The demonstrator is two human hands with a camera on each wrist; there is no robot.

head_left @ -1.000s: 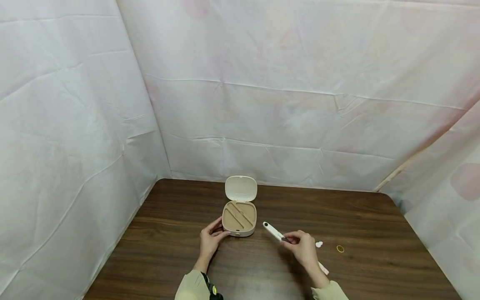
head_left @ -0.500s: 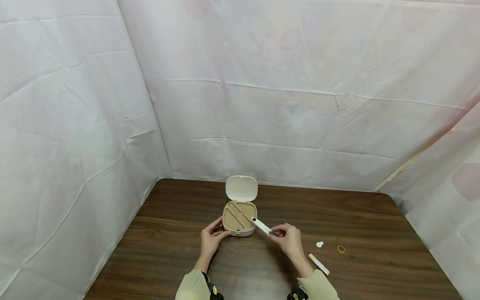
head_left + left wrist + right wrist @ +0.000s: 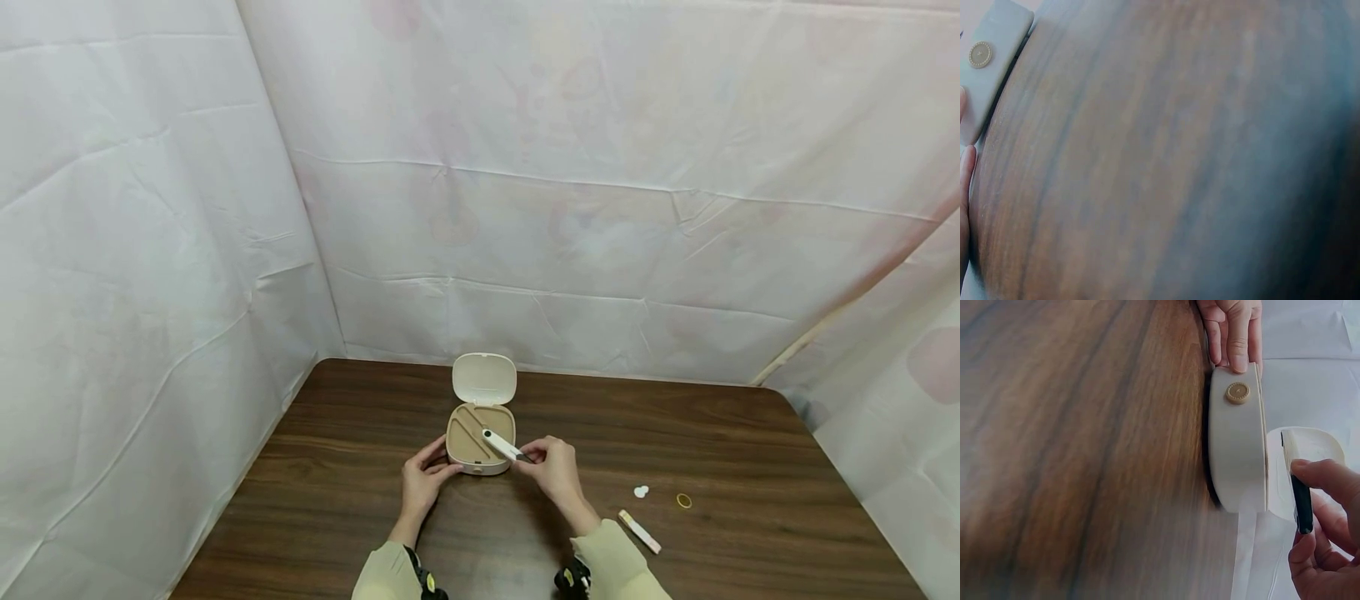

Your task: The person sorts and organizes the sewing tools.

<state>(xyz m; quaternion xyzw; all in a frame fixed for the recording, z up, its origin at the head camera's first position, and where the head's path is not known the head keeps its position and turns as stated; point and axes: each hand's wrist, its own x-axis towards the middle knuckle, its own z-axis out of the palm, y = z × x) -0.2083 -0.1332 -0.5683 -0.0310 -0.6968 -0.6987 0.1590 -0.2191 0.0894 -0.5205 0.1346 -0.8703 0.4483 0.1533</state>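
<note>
A small cream-white box [image 3: 480, 468] stands on the table, its lid [image 3: 483, 378] raised at the back. Inside is a tan tray [image 3: 463, 435] with diagonal grooves, and a round tan button [image 3: 1237, 393] marks the front wall. My left hand [image 3: 422, 486] holds the box at its front-left corner, thumb on the front and fingers along the side. With thumb and fingers, my right hand [image 3: 553, 472] pinches a slim white tool [image 3: 500, 444] by its black end. The tool's white end, with a dark dot, overlaps the tray's right half in the head view.
To the right on the brown wooden table [image 3: 735, 442] lie a white piece of two joined rounds [image 3: 641, 492], a thin yellow ring [image 3: 684, 501] and a short pale strip with a yellow end [image 3: 640, 532]. Pale cloth [image 3: 525, 208] hangs behind the table and at both sides.
My right hand has moved left with the slim white tool, from the table right of the box to over its tray. The left hand and the box have stayed in place.
</note>
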